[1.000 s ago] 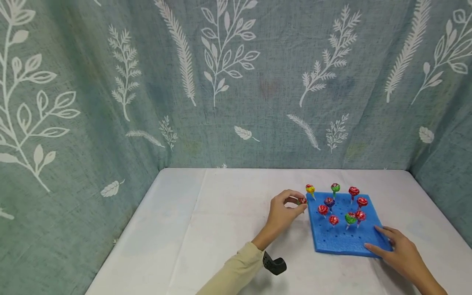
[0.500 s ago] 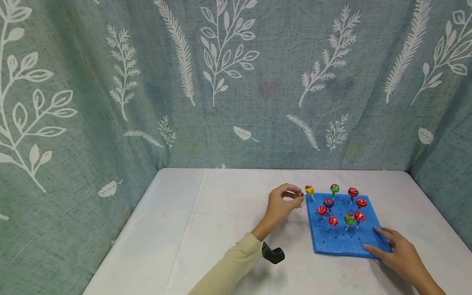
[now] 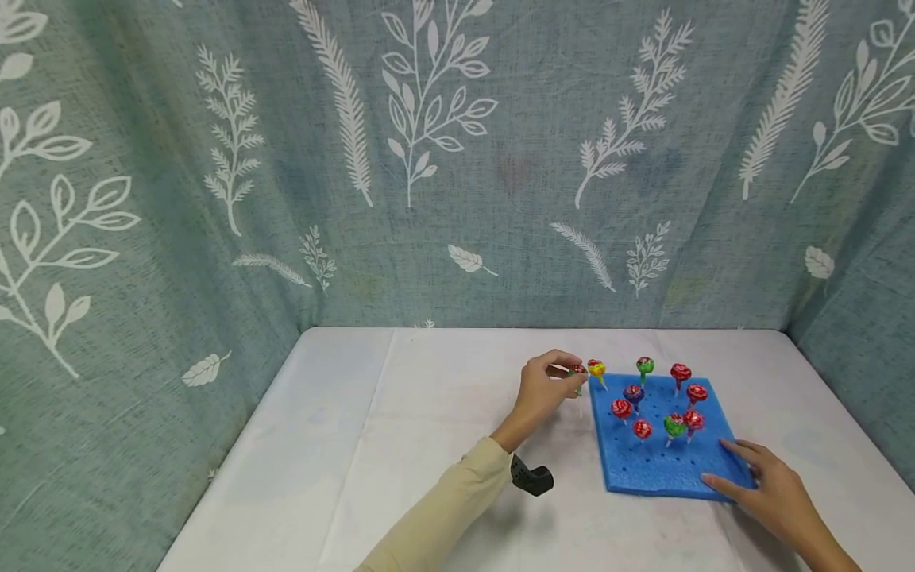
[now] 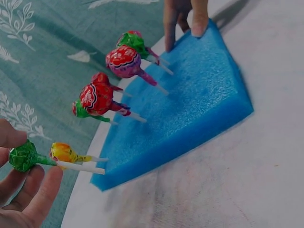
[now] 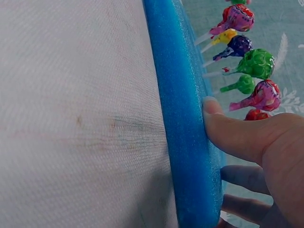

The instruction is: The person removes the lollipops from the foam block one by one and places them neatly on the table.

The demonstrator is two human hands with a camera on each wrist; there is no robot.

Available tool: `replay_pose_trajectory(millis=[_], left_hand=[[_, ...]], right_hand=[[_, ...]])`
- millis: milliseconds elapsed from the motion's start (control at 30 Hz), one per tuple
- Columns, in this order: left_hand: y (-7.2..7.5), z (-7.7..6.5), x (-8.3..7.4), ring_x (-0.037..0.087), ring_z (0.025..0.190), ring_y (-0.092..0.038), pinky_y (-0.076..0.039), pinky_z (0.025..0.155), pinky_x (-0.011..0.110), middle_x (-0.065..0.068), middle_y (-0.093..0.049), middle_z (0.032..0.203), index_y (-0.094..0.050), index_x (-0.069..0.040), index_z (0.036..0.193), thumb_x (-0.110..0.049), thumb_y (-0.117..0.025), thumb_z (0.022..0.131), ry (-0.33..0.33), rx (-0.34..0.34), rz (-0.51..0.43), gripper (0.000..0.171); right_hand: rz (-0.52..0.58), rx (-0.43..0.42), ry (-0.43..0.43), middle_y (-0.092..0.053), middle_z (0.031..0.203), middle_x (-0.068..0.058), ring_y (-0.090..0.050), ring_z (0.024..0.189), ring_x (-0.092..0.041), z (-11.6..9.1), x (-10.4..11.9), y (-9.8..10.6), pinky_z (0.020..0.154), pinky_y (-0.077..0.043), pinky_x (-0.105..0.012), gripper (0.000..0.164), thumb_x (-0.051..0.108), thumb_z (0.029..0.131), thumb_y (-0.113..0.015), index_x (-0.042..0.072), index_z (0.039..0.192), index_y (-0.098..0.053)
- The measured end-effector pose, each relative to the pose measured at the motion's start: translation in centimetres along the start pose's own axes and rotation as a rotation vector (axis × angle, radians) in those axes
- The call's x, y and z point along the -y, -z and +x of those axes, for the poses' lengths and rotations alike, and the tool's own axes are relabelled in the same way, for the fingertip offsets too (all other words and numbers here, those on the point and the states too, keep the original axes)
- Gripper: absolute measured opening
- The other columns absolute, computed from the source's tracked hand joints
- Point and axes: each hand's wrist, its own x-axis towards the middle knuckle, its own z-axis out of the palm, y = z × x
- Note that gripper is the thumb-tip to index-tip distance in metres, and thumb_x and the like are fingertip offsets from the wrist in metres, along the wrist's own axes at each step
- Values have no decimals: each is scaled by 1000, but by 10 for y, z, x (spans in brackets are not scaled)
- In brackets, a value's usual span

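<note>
My left hand (image 3: 541, 392) pinches a green-wrapped lollipop (image 4: 23, 156) by its round head. In the left wrist view the white stick of this lollipop points at the foam board and passes in front of a yellow lollipop (image 4: 62, 153). That yellow one stands in the far left corner of the blue foam board (image 3: 658, 473). Several red, green and purple lollipops, such as a red one (image 3: 642, 429), stand upright by their sticks in the board. With thumb and fingers spread, my right hand (image 3: 775, 488) rests on the board's near right corner.
The board lies on a white cloth-covered table (image 3: 429, 437), with small holes in its near part. Behind hangs a green-grey curtain (image 3: 465, 159) with white leaf prints. A black strap piece (image 3: 532, 478) sticks out from my left wrist.
My left hand has moved slightly away from me, carrying the lollipop from the board's left edge to beside the yellow lollipop. My right hand stays on the board's corner.
</note>
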Motion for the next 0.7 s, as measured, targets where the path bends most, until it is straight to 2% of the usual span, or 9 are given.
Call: replay_pose_trajectory(millis=[233,300,467,600,700], left_hand=[[-1,10,8,39,84,-66,-57,64,41,20,-66,92,-67,3,97,3,-69,82,38,-23,-6,15],[-1,16,16,41,85,-65,-57,63,42,21,-66,92,-67,4,98,3,-69,82,50,-29,-15,16],[-1,29,39,32,81,-68,-57,59,34,14,-68,90,-69,1,98,-2,-71,82,82,-71,-9,17],[-1,34,49,21,74,-67,-56,56,30,6,-67,86,-71,-4,95,-7,-73,82,105,-89,16,14],[-1,37,54,22,73,-67,-56,56,29,3,-65,84,-72,-7,93,-9,-73,82,121,-97,23,12]], right_hand=[[-1,5,11,-30,128,-41,-39,110,-59,-1,0,0,85,-43,-61,101,60,74,-70,-15,134,-38],[0,14,6,-30,128,-41,-39,110,-59,-1,1,0,84,-43,-61,101,60,74,-70,-15,134,-37],[1,23,-3,-29,128,-41,-38,111,-60,0,3,0,85,-42,-61,103,62,73,-69,-15,134,-37],[-3,22,-8,-29,128,-41,-38,110,-59,0,3,0,85,-43,-61,103,62,73,-69,-15,134,-37],[1,24,-17,-28,128,-41,-37,110,-59,0,2,0,85,-42,-61,103,62,73,-68,-15,134,-36]])
